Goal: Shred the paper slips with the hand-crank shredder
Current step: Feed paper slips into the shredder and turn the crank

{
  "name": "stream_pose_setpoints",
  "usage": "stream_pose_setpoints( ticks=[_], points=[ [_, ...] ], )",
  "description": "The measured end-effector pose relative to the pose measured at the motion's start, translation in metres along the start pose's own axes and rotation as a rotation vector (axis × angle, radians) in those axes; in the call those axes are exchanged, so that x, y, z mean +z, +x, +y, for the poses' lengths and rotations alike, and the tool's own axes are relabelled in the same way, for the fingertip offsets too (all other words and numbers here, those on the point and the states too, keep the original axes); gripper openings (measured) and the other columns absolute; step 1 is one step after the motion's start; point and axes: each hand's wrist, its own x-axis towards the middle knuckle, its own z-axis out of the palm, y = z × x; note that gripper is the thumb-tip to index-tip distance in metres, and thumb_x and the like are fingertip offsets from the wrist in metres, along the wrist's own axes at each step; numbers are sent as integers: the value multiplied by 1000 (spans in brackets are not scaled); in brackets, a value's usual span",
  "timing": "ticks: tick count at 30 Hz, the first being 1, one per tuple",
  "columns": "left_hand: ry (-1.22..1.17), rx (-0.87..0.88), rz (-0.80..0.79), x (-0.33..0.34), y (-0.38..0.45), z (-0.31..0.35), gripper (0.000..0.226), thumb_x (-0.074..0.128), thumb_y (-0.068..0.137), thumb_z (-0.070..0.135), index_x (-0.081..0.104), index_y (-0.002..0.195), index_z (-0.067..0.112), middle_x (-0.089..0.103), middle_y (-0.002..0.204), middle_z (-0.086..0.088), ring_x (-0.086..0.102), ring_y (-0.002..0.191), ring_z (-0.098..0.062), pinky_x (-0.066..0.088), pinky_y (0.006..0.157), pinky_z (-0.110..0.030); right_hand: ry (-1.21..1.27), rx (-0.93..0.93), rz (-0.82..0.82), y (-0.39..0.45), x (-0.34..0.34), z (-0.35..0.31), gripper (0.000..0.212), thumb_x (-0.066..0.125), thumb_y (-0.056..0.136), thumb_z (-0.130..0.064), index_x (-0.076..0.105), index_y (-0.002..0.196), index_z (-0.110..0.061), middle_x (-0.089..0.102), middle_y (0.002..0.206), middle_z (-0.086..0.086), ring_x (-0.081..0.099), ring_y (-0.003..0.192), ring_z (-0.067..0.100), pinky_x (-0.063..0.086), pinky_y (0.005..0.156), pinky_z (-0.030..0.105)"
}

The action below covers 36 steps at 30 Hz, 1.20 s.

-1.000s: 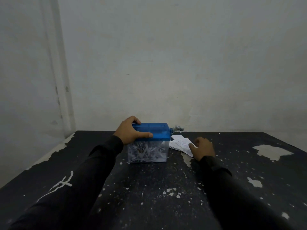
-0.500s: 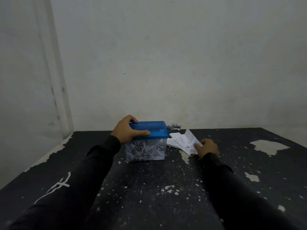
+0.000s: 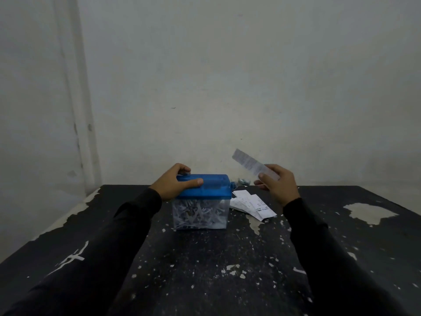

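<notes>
Filling the lower half of the frame, a black table (image 3: 205,270) with chipped, flaking paint meets a bare pale wall (image 3: 227,76). At centre stands the shredder (image 3: 201,201), its clear bin full of shreds; the left hand (image 3: 175,183) grips its blue lid. Right of it, raised, the right hand (image 3: 276,184) pinches one paper slip (image 3: 250,164) above the slip pile (image 3: 250,205).

Shredder on table, slips at its right

The blue-lidded clear plastic hand-crank shredder (image 3: 201,201) stands on the scuffed black table (image 3: 205,270); the white paper slips (image 3: 251,205) lie just right of it, a lifted white slip (image 3: 252,164) above them.
</notes>
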Motion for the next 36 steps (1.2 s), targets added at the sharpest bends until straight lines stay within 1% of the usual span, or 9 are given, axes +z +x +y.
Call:
stream_pose_setpoints(
  ticks=[7,10,13,18,21,27,30,33,36],
  points=[
    [-75,52,69,-7,8,12,36,65,99,16,57,134,21,62,129,-2,55,123,-18,43,111,-38,-236,-173,-203,30,27,-54,23,72,86,4,67,107,-6,71,91,13,70,64,21,58,57,29],
    [-66,114,114,-7,10,25,41,66,95,4,60,133,17,66,120,0,58,112,-16,49,101,-34,-381,-198,-319,40,49,-67,20,72,86,1,67,103,-9,71,95,11,69,63,15,55,55,23],
    [-6,123,91,-7,13,30,45,73,90,12,62,132,23,67,114,5,58,108,-15,50,90,-31,-488,-230,-405,49,71,-77,20,72,86,1,66,104,-4,70,99,13,67,64,13,50,52,16],
    [77,147,96,-7,16,15,8,73,93,18,75,100,20,74,94,0,68,89,-15,51,75,-25,-530,-217,-479,55,95,-88,24,75,84,1,66,105,-6,71,94,11,68,60,13,50,50,17],
    [26,124,153,-5,15,7,4,72,94,16,74,95,13,73,93,0,69,85,-11,52,72,-21,-478,-213,-492,55,102,-91,23,74,87,-4,64,107,-9,73,93,9,71,65,15,52,53,20],
    [-16,104,240,-2,13,-5,9,72,94,15,73,91,7,74,93,-6,69,83,-12,52,68,-13,-521,-191,-412,51,75,-83,30,72,91,-41,67,107,-17,72,99,1,70,79,18,52,63,26],
    [-44,104,276,3,10,-7,9,71,95,16,72,90,9,73,93,-5,68,82,-12,52,68,-13,-364,-133,-407,33,44,-72,43,64,91,-59,72,100,-17,76,94,0,71,83,19,55,66,29],
    [-51,116,314,8,9,-10,10,70,96,16,73,91,8,74,92,-7,69,81,-16,53,71,-22,-129,-68,-488,15,17,-47,33,74,87,-45,72,105,-18,77,103,4,72,93,20,58,75,30],
    [-37,145,367,13,6,-8,11,68,97,14,71,88,9,72,87,-4,65,75,-10,49,64,-13,-13,-21,-534,2,7,-22,38,84,78,-23,71,111,-10,75,110,12,72,101,28,59,82,32]
  ],
)
